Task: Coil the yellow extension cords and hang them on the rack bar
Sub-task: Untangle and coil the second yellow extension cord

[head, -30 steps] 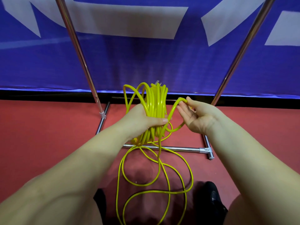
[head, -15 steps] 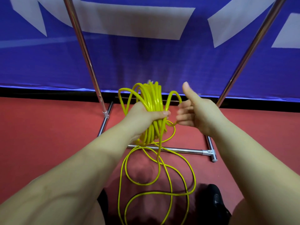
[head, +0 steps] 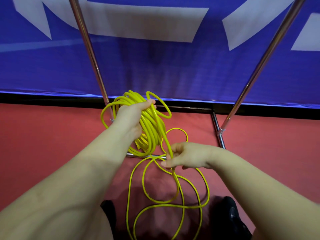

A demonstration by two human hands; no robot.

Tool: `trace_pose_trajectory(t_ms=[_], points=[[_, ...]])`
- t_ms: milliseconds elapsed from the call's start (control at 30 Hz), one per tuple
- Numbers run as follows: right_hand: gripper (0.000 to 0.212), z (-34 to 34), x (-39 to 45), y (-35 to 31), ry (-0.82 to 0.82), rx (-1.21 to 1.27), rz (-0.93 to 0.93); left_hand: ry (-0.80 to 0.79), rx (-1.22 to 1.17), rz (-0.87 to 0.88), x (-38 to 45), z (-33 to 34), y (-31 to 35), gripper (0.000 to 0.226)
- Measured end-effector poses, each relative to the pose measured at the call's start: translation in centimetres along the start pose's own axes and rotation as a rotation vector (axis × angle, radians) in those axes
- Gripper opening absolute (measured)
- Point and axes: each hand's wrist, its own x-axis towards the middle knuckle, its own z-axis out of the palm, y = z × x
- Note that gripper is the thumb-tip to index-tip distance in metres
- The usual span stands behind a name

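My left hand (head: 134, 118) grips a thick bundle of coiled yellow extension cord (head: 151, 129), held up in front of the rack. One strand runs from the coil down to my right hand (head: 185, 156), which pinches it lower and nearer to me. The uncoiled cord (head: 174, 201) lies in loose loops on the red floor between my feet. The chrome rack's two uprights (head: 90, 54) rise left and right; its top bar is out of view.
The rack's base frame (head: 215, 122) lies on the red floor just beyond my hands. A blue banner with white shapes (head: 155, 66) stands close behind it. My black shoes (head: 230, 219) are at the bottom edge among the loose loops.
My right hand left the top of the coil, dropped down and closed on a lower strand. My left hand tilted the coil toward the left.
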Motion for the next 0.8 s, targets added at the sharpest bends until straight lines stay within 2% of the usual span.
trace_pose_trajectory(t_ms=[67,167,200,267,367,400,500,600,800], points=[[0.018,0.0,0.1,0.9,-0.024,-0.109,0.042,0.025,-0.024,0.009,0.6,-0.6,0.6,0.009],[0.009,-1.1,-0.1,1.9,0.069,-0.227,0.038,0.06,-0.05,0.029,1.6,-1.6,1.3,0.009],[0.017,-1.6,-0.3,1.9,0.107,-0.225,0.029,0.068,-0.054,0.031,1.8,-1.8,1.3,0.01],[0.024,-2.4,-0.6,1.9,0.216,-0.128,-0.019,0.071,-0.052,0.022,1.9,-2.0,1.3,0.014],[0.021,-3.4,-1.0,1.5,0.449,0.113,-0.16,0.043,-0.003,-0.005,1.7,-1.7,1.0,0.039],[0.017,-3.8,-1.1,1.4,0.52,0.15,-0.192,0.028,0.018,-0.015,1.6,-1.6,0.9,0.041],[0.011,-4.8,-1.6,1.0,0.664,0.173,-0.172,-0.046,0.071,-0.085,1.2,-1.2,0.9,0.023],[0.012,-5.5,-2.2,0.6,0.714,0.157,-0.121,-0.167,0.102,-0.173,0.4,-0.6,0.9,0.023],[0.016,-5.7,-3.3,-0.4,0.668,0.16,-0.135,-0.343,0.123,-0.243,-0.6,0.1,0.4,0.016]])
